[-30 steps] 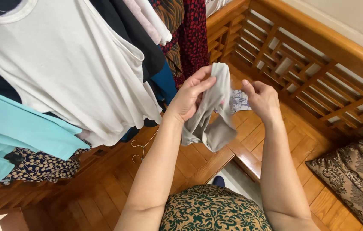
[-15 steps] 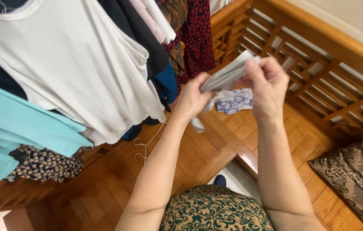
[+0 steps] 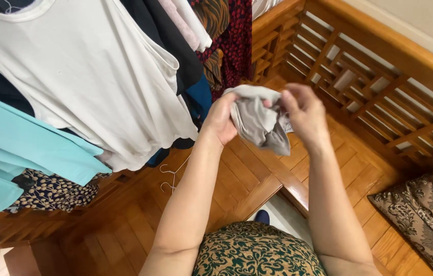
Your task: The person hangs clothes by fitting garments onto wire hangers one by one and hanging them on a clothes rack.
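A small grey garment [image 3: 260, 120] hangs bunched between both hands, above a wooden bench seat [image 3: 226, 174]. My left hand [image 3: 220, 120] grips its left side, fingers curled over the top edge. My right hand [image 3: 303, 115] pinches the right side of the same cloth. The lower folds of the garment droop below the hands. A patch of blue-and-white floral fabric behind it is almost fully hidden.
Clothes hang at the left: a white vest [image 3: 78, 71], a turquoise top [image 3: 17, 148], dark and red patterned garments [image 3: 231, 41]. A wire hanger [image 3: 170, 176] lies on the seat. A wooden lattice backrest [image 3: 369, 87] runs along the right, with a brown patterned cushion [image 3: 426, 214] below it.
The hands have lowered from the raised, stretched-out hold half a second ago. The grey garment, pulled taut then, is now gathered into a bunch between them.
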